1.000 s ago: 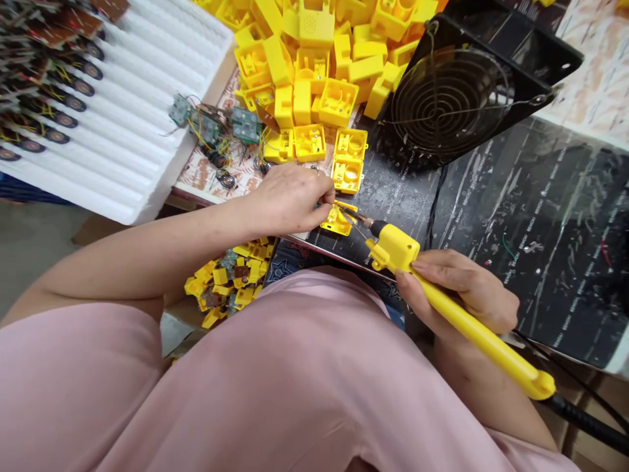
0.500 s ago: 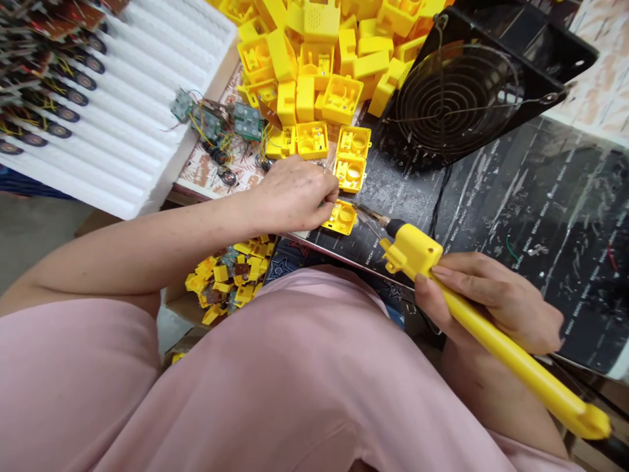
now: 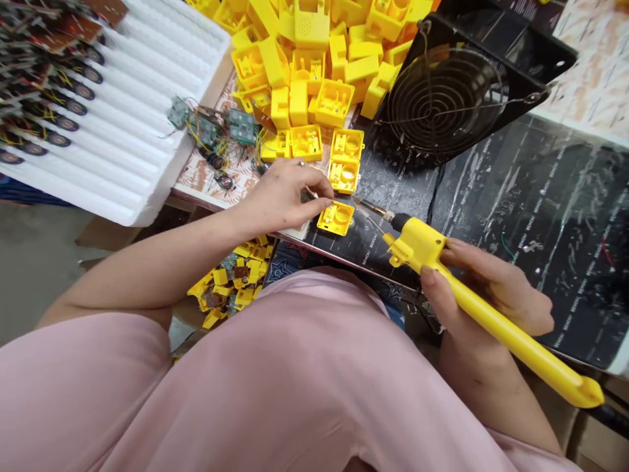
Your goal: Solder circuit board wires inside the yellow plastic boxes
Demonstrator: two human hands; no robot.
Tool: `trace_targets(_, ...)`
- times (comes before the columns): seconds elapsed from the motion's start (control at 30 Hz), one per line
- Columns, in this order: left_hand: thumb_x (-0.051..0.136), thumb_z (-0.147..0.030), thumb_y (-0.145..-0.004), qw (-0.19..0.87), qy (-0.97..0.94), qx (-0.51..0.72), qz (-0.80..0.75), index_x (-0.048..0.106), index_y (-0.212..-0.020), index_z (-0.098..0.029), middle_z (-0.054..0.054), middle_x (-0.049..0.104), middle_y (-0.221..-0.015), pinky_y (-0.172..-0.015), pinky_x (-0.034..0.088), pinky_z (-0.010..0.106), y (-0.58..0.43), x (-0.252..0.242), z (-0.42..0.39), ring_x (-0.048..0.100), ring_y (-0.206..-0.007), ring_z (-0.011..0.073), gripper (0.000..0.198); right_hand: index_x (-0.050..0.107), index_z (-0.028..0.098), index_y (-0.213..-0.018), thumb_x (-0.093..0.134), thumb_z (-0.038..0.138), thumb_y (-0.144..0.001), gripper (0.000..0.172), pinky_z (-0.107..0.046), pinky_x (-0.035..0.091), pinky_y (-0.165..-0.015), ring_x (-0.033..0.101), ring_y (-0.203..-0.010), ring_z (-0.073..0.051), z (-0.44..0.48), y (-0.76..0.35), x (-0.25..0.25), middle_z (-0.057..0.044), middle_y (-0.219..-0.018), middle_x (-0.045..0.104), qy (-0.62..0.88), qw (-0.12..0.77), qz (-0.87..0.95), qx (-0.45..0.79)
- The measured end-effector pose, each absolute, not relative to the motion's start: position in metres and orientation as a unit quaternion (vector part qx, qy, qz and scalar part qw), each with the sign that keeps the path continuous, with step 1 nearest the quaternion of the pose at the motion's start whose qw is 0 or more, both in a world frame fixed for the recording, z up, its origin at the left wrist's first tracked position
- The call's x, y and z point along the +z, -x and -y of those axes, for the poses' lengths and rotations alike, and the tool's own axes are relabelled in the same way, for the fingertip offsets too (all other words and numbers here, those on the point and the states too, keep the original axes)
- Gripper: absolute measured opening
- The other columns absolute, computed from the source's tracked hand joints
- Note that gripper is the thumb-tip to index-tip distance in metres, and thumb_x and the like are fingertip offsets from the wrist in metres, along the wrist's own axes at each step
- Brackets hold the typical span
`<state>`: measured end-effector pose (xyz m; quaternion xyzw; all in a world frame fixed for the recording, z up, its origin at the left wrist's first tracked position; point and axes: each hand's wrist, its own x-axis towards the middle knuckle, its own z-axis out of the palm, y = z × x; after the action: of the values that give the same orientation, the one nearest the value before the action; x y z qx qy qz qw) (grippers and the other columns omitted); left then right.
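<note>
A black bench mat (image 3: 540, 196) carries a big heap of yellow plastic cases (image 3: 304, 72), with a wire-guarded fan (image 3: 442, 92) beside it and a white foam tray (image 3: 122, 111) off to the left. The left hand (image 3: 280, 200) sits just beside one open yellow case (image 3: 335, 218), its fingertips pinched together on something too small to make out. The right hand (image 3: 491, 288) wraps a yellow soldering iron (image 3: 506, 334), its metal tip (image 3: 368, 210) near the case — not touching.

2 hands (image 3: 282, 196) (image 3: 491, 288), 1 sldr iron (image 3: 422, 246)
</note>
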<state>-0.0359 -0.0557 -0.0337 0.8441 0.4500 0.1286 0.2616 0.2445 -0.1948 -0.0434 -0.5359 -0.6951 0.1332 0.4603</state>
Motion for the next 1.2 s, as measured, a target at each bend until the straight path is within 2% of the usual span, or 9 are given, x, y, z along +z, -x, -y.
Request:
trace_targets(0.13, 0.062, -0.04, -0.085, 0.328, -0.807, 0.176, -0.459, 0.079, -0.09, -0.021, 0.001, 0.079, -0.09, -0.094, 0.053, 0.037, 0.041, -0.041, 0.055, 0.071, -0.087, 0.0189, 0.025, 0.075, 0.036, -0.124, 0.082, 0.01, -0.084, 0.049, -0.035, 0.062, -0.053, 0.075, -0.068, -0.021, 0.189, -0.24, -0.042, 0.004, -0.081, 0.077, 0.472, 0.527, 0.695, 0.134)
trace_targets(0.23, 0.063, -0.037, -0.086, 0.314, -0.834, 0.118, -0.438, 0.077, -0.084, -0.023, -0.001, 0.079, -0.087, -0.111, 0.044, 0.048, 0.043, -0.035, 0.055, 0.07, -0.092, 0.02, 0.02, 0.074, 0.034, -0.13, 0.082, 0.01, -0.084, 0.053, -0.032, 0.061, -0.05, 0.075, -0.067, -0.02, 0.184, -0.242, -0.036, 0.002, -0.086, 0.079, 0.453, 0.509, 0.718, 0.139)
trace_targets(0.37, 0.056, -0.032, -0.092, 0.235, -0.879, 0.066, -0.409, 0.076, -0.084, -0.024, 0.002, 0.078, -0.088, -0.116, 0.036, 0.056, 0.042, -0.025, 0.061, 0.068, -0.103, 0.0247, 0.022, 0.07, 0.028, -0.136, 0.086, 0.017, -0.083, 0.056, -0.03, 0.063, -0.051, 0.077, -0.065, -0.02, 0.179, -0.25, -0.031, -0.003, -0.093, 0.082, 0.436, 0.442, 0.776, 0.11)
trace_targets(0.57, 0.048, -0.032, -0.1, 0.123, -0.916, 0.015, -0.382, 0.074, -0.086, -0.021, 0.008, 0.077, -0.1, -0.108, 0.042, 0.056, 0.035, -0.023, 0.072, 0.064, -0.112, 0.0311, 0.031, 0.074, 0.028, -0.096, 0.079, 0.033, -0.092, 0.009, -0.029, 0.062, -0.05, 0.073, -0.059, -0.019, 0.178, -0.253, -0.037, 0.001, -0.073, 0.075, 0.426, 0.413, 0.788, 0.165)
trace_targets(0.73, 0.045, -0.032, -0.103, 0.101, -0.919, -0.018, -0.381, 0.072, -0.086, -0.022, 0.008, 0.076, -0.101, -0.109, 0.041, 0.055, 0.032, -0.021, 0.074, 0.063, -0.115, 0.0316, 0.034, 0.068, 0.027, -0.092, 0.084, 0.025, -0.089, 0.017, -0.024, 0.059, -0.051, 0.074, -0.063, -0.015, 0.172, -0.249, -0.028, 0.002, -0.078, 0.077, 0.39, 0.386, 0.82, 0.161)
trace_targets(0.87, 0.041, -0.03, -0.106, 0.114, -0.914, -0.03, -0.388, 0.072, -0.087, -0.018, 0.01, 0.076, -0.103, -0.114, 0.037, 0.054, 0.029, -0.015, 0.076, 0.061, -0.117, 0.0297, 0.038, 0.067, 0.023, -0.096, 0.087, 0.013, -0.083, 0.026, -0.022, 0.063, -0.061, 0.076, -0.07, -0.014, 0.168, -0.244, -0.013, 0.002, -0.082, 0.077, 0.346, 0.378, 0.843, 0.167)
trace_targets(0.97, 0.044, -0.027, -0.104, 0.128, -0.909, -0.031, -0.394, 0.071, -0.085, -0.016, 0.01, 0.075, -0.102, -0.116, 0.035, 0.053, 0.027, -0.014, 0.076, 0.06, -0.119, 0.0297, 0.034, 0.067, 0.021, -0.098, 0.084, 0.011, -0.086, 0.023, -0.03, 0.067, -0.074, 0.078, -0.08, -0.019, 0.166, -0.24, -0.001, -0.004, -0.087, 0.078, 0.343, 0.33, 0.864, 0.167)
trace_targets(1.07, 0.048, -0.027, -0.1, 0.112, -0.912, -0.046, -0.392, 0.07, -0.085, -0.016, 0.01, 0.074, -0.1, -0.114, 0.037, 0.053, 0.025, -0.015, 0.074, 0.06, -0.118, 0.0308, 0.029, 0.067, 0.021, -0.099, 0.082, 0.015, -0.089, 0.019, -0.032, 0.068, -0.073, 0.078, -0.081, -0.019, 0.165, -0.24, 0.006, -0.004, -0.09, 0.08, 0.321, 0.286, 0.893, 0.136)
trace_targets(1.2, 0.044, -0.027, -0.101, 0.07, -0.922, -0.074, -0.373, 0.071, -0.087, -0.016, 0.011, 0.074, -0.099, -0.109, 0.042, 0.055, 0.024, -0.015, 0.073, 0.062, -0.114, 0.0312, 0.033, 0.068, 0.021, -0.097, 0.082, 0.018, -0.09, 0.015, -0.028, 0.065, -0.072, 0.076, -0.075, -0.016, 0.167, -0.25, 0.007, -0.003, -0.087, 0.077, 0.329, 0.33, 0.875, 0.13)
